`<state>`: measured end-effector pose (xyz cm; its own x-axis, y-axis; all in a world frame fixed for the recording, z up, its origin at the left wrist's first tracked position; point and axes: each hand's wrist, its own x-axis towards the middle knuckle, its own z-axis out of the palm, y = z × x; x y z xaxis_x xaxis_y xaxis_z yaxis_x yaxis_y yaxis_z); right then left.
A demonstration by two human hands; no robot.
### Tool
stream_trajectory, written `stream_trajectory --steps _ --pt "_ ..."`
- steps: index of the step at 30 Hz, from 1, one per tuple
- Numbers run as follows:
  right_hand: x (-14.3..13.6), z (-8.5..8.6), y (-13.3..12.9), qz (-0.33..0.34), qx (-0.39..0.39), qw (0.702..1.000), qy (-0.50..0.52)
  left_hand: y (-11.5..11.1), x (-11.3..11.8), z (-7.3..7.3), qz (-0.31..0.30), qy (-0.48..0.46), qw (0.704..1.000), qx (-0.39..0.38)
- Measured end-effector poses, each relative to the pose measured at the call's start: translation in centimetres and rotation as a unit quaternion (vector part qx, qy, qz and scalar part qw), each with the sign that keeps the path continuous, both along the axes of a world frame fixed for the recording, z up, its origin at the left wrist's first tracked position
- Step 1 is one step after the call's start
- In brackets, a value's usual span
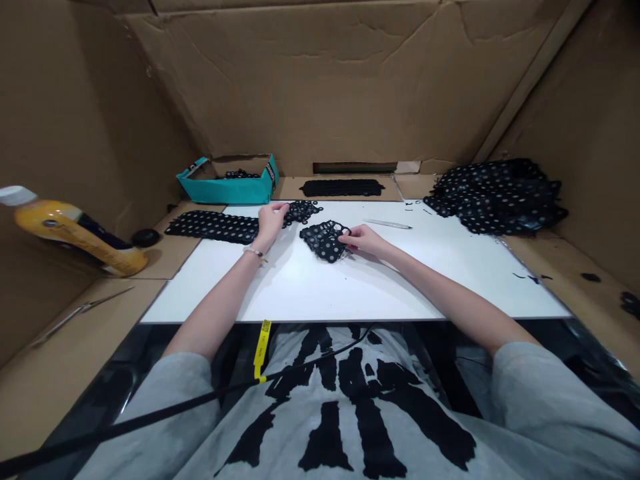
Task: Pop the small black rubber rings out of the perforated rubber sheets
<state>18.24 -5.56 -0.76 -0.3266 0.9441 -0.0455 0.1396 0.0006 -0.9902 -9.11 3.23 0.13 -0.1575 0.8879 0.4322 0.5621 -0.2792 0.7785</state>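
Note:
My right hand (pixel 367 240) pinches the right edge of a small black piece of sheet with pale dots (pixel 326 241). Larger open holes show in that piece close to my fingers. My left hand (pixel 271 223) has its thumb and fingertips together at the left side of a heap of small black rings (pixel 303 211). What lies between those fingertips is too small to tell. Beneath and left of my left wrist is a flat black dotted strip (pixel 213 225), partly covered by the hand. A pale pen-like tool (pixel 387 223) lies to the right, touched by neither hand.
A teal open box (pixel 227 192) with black dotted pieces stands back left; a black ridged block (pixel 343 187) lies back centre. Dotted black sheets (pixel 500 195) are piled at right. A yellow bottle (pixel 83 230) and scissors (pixel 83 313) are at left. Cardboard walls (pixel 300 80) surround the white board (pixel 330 293).

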Motion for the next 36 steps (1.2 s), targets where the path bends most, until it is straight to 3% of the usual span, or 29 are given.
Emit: stream_trajectory --steps 4,8,10,14,16,18,24,31,33,36 --pt "0.2 0.4 -0.1 -0.002 0.0 1.0 -0.014 0.8 -2.2 -0.6 0.083 0.158 0.983 -0.031" --pt "0.6 0.8 0.1 0.021 -0.026 0.999 -0.019 -0.4 -1.2 0.1 0.076 0.192 0.978 0.005" --pt "0.8 1.0 0.2 0.047 -0.037 0.998 -0.008 -1.7 0.2 1.1 0.017 0.194 0.979 0.057" --pt "0.9 1.2 0.2 0.058 -0.013 0.998 0.029 -5.0 3.2 2.9 -0.208 0.208 0.948 0.119" --pt "0.8 1.2 0.0 0.044 0.003 0.998 0.037 -6.5 4.3 3.1 -0.265 0.222 0.93 0.123" --pt "0.6 1.2 -0.2 0.029 0.014 0.999 0.038 -7.5 5.1 2.8 -0.284 0.228 0.924 0.119" --pt "0.2 0.7 -0.3 0.029 0.038 0.998 0.04 -8.1 6.1 1.9 -0.291 0.185 0.936 0.074" --pt "-0.4 0.5 -0.4 0.053 0.03 0.996 0.057 -6.9 6.2 1.6 -0.284 0.058 0.956 -0.046" --pt "-0.5 0.5 -0.4 0.045 0.022 0.996 0.069 -6.0 5.9 1.3 -0.259 0.006 0.963 -0.07" --pt "-0.5 0.4 -0.4 0.042 0.004 0.997 0.071 -3.9 4.3 0.8 -0.172 -0.056 0.982 -0.054"
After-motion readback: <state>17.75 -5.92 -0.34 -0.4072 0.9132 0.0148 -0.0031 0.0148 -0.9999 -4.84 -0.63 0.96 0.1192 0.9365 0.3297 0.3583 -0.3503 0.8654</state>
